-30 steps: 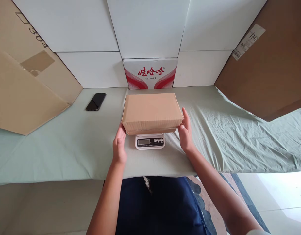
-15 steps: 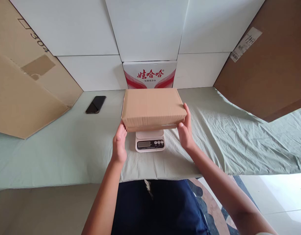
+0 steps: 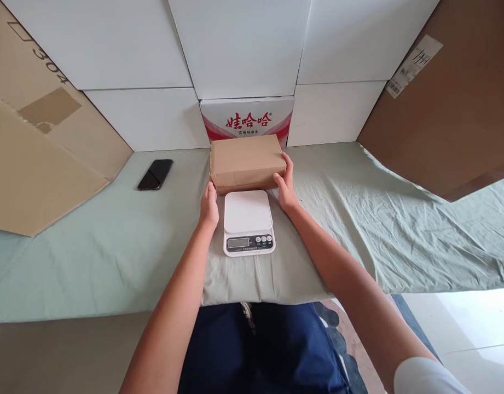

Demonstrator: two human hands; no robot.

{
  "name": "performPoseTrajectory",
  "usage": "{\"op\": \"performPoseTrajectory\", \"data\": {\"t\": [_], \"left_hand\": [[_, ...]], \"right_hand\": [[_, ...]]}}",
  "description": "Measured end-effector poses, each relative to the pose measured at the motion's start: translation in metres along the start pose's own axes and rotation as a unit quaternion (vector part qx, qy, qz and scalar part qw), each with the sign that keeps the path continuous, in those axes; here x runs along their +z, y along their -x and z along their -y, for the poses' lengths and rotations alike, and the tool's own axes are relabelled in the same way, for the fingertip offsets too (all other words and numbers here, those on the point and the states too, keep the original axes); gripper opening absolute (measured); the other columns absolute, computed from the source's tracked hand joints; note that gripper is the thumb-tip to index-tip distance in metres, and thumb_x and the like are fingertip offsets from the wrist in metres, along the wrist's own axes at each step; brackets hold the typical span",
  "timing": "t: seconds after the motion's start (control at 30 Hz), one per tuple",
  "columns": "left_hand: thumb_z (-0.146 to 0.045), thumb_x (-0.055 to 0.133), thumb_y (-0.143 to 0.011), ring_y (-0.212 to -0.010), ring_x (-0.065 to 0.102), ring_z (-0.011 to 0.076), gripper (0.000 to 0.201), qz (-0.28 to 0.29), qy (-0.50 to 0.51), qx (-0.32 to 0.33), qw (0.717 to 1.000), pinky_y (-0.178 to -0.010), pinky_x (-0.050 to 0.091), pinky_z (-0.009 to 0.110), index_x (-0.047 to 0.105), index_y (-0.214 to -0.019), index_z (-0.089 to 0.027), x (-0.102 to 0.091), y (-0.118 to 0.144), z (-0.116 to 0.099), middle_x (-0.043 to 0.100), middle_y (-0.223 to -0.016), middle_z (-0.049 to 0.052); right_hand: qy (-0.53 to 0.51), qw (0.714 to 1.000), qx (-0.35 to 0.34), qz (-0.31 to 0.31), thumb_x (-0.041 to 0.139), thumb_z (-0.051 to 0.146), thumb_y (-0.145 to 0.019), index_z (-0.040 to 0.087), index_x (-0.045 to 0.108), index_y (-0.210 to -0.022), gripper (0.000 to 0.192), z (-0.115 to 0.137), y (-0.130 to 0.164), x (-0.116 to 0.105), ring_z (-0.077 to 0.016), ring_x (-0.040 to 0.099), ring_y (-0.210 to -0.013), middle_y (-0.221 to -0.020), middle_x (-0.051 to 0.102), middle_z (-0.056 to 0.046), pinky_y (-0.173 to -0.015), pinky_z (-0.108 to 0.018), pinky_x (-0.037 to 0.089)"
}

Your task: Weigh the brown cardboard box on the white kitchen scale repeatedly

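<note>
A closed brown cardboard box (image 3: 247,158) sits just behind a white digital kitchen scale (image 3: 248,213), and I hold it from both ends. At the box's left front corner is my left hand (image 3: 209,205), its fingers partly hidden against the side. My right hand (image 3: 286,183) grips the right end, thumb on the front face and fingers along the side. The scale's white platform is bare, and its small display (image 3: 238,242) looks blank. Whether the box's underside rests on the cloth cannot be made out.
Behind the box stands a white and red printed carton (image 3: 247,116) against white panels (image 3: 243,49). A black phone (image 3: 155,175) lies left on the pale green cloth (image 3: 91,246). Large cardboard sheets flank the table at left (image 3: 42,164) and right (image 3: 452,109).
Both hands have carried the cardboard box away from me, from above the scale to behind it. The scale's platform has come into full view.
</note>
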State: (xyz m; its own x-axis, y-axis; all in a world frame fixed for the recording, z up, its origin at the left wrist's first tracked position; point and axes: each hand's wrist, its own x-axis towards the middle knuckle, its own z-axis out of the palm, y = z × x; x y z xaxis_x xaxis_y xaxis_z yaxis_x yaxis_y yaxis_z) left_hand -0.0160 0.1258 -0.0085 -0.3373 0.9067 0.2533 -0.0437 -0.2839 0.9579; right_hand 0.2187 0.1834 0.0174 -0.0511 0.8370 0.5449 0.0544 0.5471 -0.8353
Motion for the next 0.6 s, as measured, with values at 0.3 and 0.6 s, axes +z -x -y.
{"op": "performPoseTrajectory", "data": {"t": [0.3,0.6], "left_hand": [[-0.080,0.040,-0.092,-0.156,0.038,0.0255,0.087,0.020,-0.001,-0.011,1.000,-0.129,0.027,0.040,0.048,-0.155,-0.021,-0.001,-0.010,0.003,0.046,-0.164,0.012],[-0.081,0.036,-0.091,-0.161,0.023,0.0239,0.091,-0.033,-0.009,-0.022,0.999,-0.131,0.020,0.038,0.041,-0.160,-0.022,-0.021,-0.018,-0.005,0.025,-0.173,0.011]], "right_hand": [[-0.005,0.999,0.040,0.006,0.049,0.065,-0.091,0.029,0.027,-0.154,0.076,-0.006,0.001,-0.002,-0.0280,0.028,-0.159,-0.168,0.032,-0.007,-0.134,-0.055,0.019],[-0.026,0.995,0.091,-0.013,0.040,0.076,-0.091,0.042,0.005,-0.163,0.087,-0.016,0.003,-0.023,-0.0250,0.003,-0.167,-0.178,0.008,0.005,-0.134,-0.060,0.013]]}}
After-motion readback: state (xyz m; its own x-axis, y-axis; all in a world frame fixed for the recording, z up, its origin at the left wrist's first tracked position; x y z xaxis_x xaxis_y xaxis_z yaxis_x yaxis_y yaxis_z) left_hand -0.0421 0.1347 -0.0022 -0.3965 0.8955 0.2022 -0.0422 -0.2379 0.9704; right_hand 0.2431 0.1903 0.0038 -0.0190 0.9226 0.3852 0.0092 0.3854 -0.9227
